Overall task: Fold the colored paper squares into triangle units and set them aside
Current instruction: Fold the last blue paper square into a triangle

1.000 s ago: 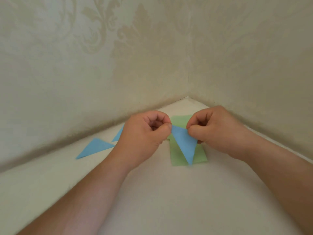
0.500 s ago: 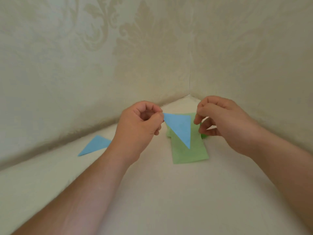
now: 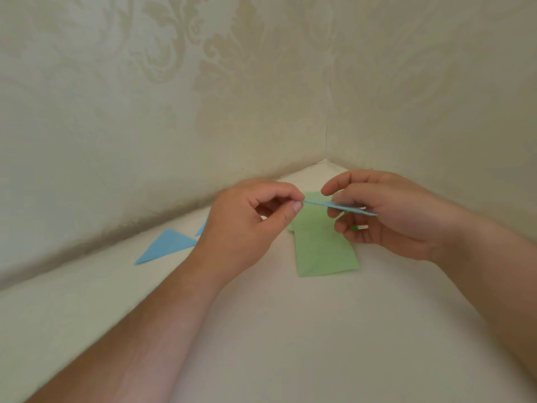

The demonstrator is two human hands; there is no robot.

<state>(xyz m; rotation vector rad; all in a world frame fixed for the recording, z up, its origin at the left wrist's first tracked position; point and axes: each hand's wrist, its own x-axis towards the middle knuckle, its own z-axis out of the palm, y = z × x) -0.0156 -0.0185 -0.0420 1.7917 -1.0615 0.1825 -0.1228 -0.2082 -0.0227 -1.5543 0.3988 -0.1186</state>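
patterned wallpaper (image 3: 203, 82) — pale tabletop (image 3: 290, 344)

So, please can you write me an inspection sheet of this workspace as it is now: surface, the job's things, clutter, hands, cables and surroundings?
Surface: pale tabletop set into a wall corner.
Job's things: blue folded piece held in the air, seen almost edge-on, above the green paper, which lies flat; two blue triangles on the table, one in full view, the other mostly hidden behind the left hand.
Clutter: nothing seen.
Hands: left hand pinches the blue piece at its left tip; right hand is at its other end with fingers loosely curved, grip cannot be told.
Cables: nothing seen.
Surroundings: cream patterned wallpaper on both walls.
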